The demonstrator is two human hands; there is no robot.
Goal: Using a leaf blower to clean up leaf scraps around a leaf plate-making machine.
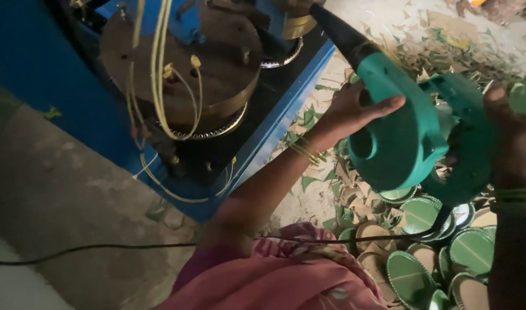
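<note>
I hold a green electric air blower (412, 132) with a black nozzle pointing up toward the machine. My left hand (355, 109) rests on the blower's round body, thumb over its top. My right hand (512, 135) grips the handle at the far right. The nozzle tip reaches toward a blue press machine (263, 138) with round metal dies (217, 63) and yellow wires. The blower's black cord (131, 247) runs down and left across my lap.
Several round green and tan leaf plates (441, 252) lie piled on the floor at lower right. Green and brown leaf scraps (332, 172) litter the ground beside the machine. A grey concrete floor (51, 189) lies to the left.
</note>
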